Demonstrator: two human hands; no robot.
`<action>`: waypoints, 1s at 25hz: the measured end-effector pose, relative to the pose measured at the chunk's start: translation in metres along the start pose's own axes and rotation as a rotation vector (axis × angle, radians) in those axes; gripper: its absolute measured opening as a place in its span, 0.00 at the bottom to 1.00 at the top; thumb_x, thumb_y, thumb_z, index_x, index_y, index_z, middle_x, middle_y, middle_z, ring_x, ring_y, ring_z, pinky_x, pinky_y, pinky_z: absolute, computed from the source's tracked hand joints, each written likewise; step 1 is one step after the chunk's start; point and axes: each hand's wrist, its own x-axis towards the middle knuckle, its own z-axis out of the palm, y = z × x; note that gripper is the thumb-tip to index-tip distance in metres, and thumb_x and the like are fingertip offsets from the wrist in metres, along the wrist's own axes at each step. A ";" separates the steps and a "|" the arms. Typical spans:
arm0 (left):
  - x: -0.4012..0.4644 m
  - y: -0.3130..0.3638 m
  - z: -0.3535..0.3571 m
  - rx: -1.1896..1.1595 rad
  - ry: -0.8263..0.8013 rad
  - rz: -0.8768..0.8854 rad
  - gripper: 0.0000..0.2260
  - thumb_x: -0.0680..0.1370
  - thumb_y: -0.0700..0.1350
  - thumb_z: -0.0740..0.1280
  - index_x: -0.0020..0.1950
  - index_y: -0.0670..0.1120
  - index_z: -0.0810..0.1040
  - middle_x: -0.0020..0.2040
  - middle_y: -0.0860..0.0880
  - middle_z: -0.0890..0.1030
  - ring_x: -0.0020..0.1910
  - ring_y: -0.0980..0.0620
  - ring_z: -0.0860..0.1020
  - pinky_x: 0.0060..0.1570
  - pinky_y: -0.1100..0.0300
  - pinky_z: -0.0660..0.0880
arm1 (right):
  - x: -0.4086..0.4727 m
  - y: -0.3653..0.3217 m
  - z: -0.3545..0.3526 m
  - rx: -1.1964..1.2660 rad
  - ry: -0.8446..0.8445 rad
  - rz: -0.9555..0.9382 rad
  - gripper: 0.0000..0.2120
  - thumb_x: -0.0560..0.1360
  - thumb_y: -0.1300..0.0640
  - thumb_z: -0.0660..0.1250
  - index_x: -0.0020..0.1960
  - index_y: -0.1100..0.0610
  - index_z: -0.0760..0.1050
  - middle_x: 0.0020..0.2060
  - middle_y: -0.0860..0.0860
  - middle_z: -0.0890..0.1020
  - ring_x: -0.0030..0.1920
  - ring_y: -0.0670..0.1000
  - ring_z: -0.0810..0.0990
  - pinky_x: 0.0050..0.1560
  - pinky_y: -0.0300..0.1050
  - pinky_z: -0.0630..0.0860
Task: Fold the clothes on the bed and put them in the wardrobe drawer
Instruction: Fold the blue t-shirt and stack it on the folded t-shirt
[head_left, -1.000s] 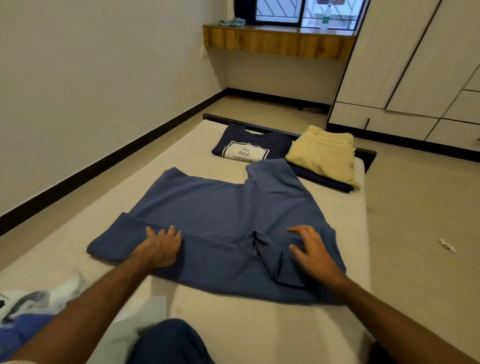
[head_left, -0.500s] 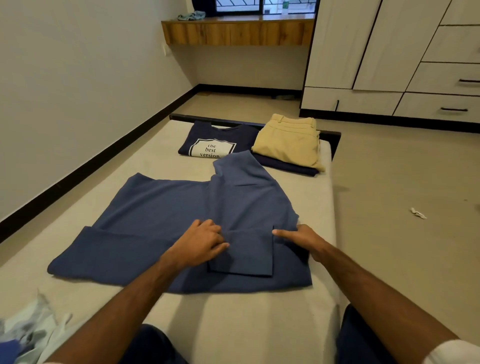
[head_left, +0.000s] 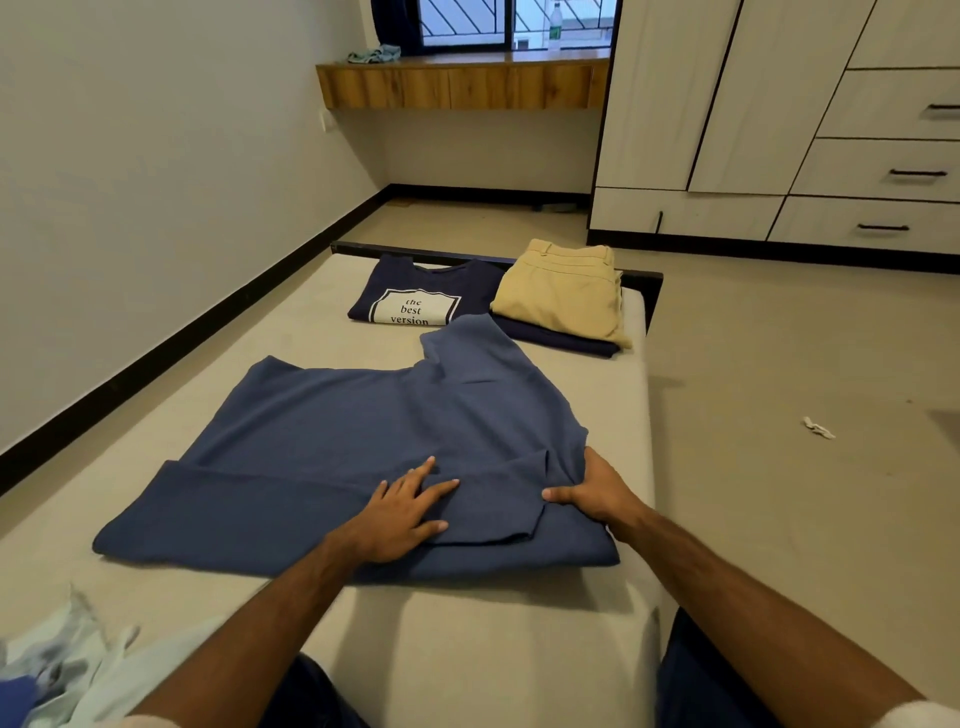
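Observation:
A blue shirt (head_left: 332, 431) lies spread on the bed (head_left: 467, 639), its near hem turned up and its right sleeve folded inward. My left hand (head_left: 405, 512) presses flat on the folded sleeve with fingers spread. My right hand (head_left: 592, 488) grips the bunched right edge of the shirt, thumb on top and fingers tucked under the fabric. At the far end of the bed lie a folded navy T-shirt (head_left: 415, 296) with white print and folded beige trousers (head_left: 563, 291). The wardrobe drawers (head_left: 878, 171) stand closed at the right.
A crumpled pale garment (head_left: 67, 670) lies at the bed's near left corner. A wall runs along the left of the bed. The bare floor on the right holds a small white scrap (head_left: 818, 427). A wooden shelf (head_left: 462, 83) sits under the window.
My left hand has opened flat onto the folded sleeve. My right hand has gone from pointing at the sleeve's edge to gripping the shirt's right side. The camera tilted up slightly.

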 end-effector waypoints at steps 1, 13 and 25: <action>0.000 0.001 0.002 -0.011 -0.020 0.007 0.30 0.82 0.62 0.56 0.80 0.64 0.45 0.82 0.51 0.38 0.81 0.48 0.46 0.77 0.39 0.46 | -0.006 0.004 -0.001 0.003 -0.002 -0.003 0.42 0.66 0.55 0.83 0.74 0.52 0.65 0.66 0.48 0.76 0.64 0.54 0.77 0.65 0.54 0.76; 0.021 -0.006 -0.027 -0.025 -0.004 -0.124 0.41 0.71 0.77 0.47 0.80 0.59 0.53 0.82 0.50 0.51 0.80 0.46 0.53 0.75 0.37 0.55 | 0.031 -0.008 -0.016 -0.005 0.144 0.240 0.34 0.74 0.39 0.72 0.70 0.60 0.72 0.61 0.55 0.81 0.56 0.56 0.81 0.53 0.50 0.78; 0.131 0.000 -0.011 -0.058 0.270 -0.283 0.38 0.77 0.70 0.42 0.81 0.49 0.51 0.82 0.47 0.47 0.81 0.43 0.45 0.73 0.31 0.45 | 0.168 -0.056 -0.021 -0.536 0.067 0.099 0.29 0.77 0.35 0.65 0.62 0.59 0.71 0.55 0.52 0.79 0.54 0.56 0.79 0.53 0.52 0.76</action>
